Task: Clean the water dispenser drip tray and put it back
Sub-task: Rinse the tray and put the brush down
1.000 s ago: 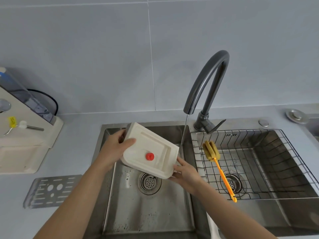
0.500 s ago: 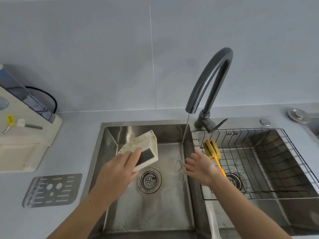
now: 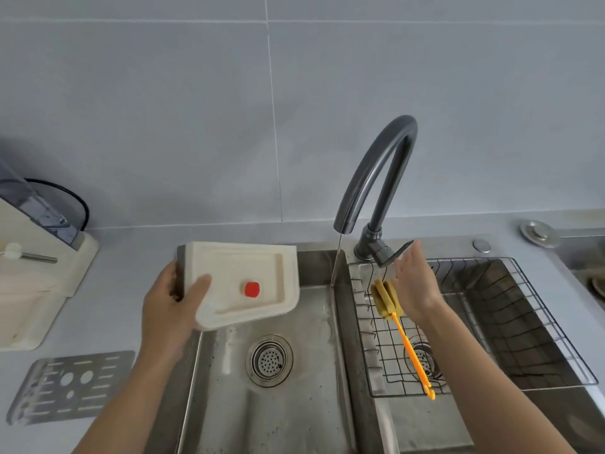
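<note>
At nine o'clock, the water dispenser [image 3: 36,283] is seen on the counter, with a perforated metal grate [image 3: 70,386] at seven o'clock. The cream drip tray [image 3: 244,285] is gripped at its left end by the left hand [image 3: 170,306] above the left sink basin [image 3: 271,414]. At three o'clock, the faucet lever [image 3: 397,252] is touched by the straight-fingered right hand [image 3: 414,283], just beside a sponge brush [image 3: 391,308].
</note>
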